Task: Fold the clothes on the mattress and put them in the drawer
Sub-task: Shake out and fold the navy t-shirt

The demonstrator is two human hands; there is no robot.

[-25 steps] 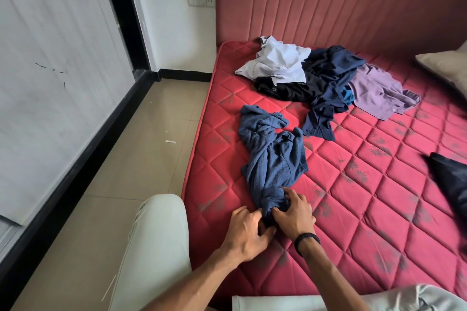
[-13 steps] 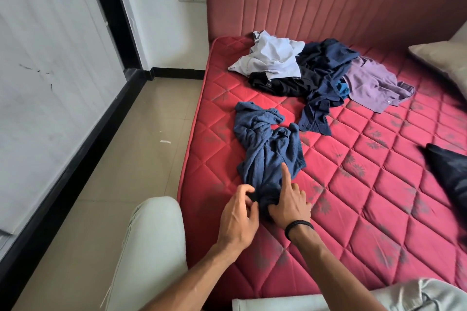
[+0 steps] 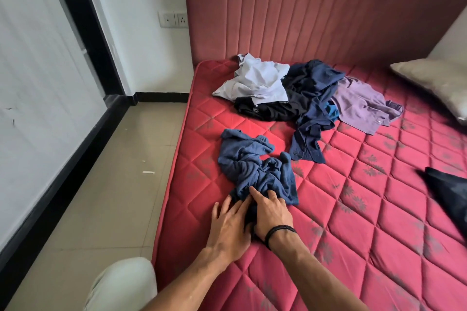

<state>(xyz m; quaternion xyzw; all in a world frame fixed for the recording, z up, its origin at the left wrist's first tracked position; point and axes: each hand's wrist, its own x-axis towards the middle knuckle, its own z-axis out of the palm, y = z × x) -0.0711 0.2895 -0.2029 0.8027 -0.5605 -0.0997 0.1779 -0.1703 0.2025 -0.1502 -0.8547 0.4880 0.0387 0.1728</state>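
A crumpled blue garment (image 3: 252,166) lies on the red quilted mattress (image 3: 358,217) near its left edge. My left hand (image 3: 228,226) lies flat with straight fingers at the garment's near end. My right hand (image 3: 270,212), with a black wristband, presses spread fingers onto the same end; its thumb is hidden. Farther back sits a pile: a white shirt (image 3: 255,81), a black garment (image 3: 267,108), a navy shirt (image 3: 313,98) and a lilac shirt (image 3: 361,103). No drawer is in view.
A padded red headboard (image 3: 303,7) stands behind the mattress. A beige pillow (image 3: 434,81) lies at the far right, with a dark cushion (image 3: 449,194) at the right edge. Tiled floor (image 3: 101,184) runs along the left, and my knee (image 3: 126,283) is beside the mattress.
Both hands have slid forward over the garment's near end and opened out from a pinching grip to flatter fingers. My head has lifted, showing more headboard.
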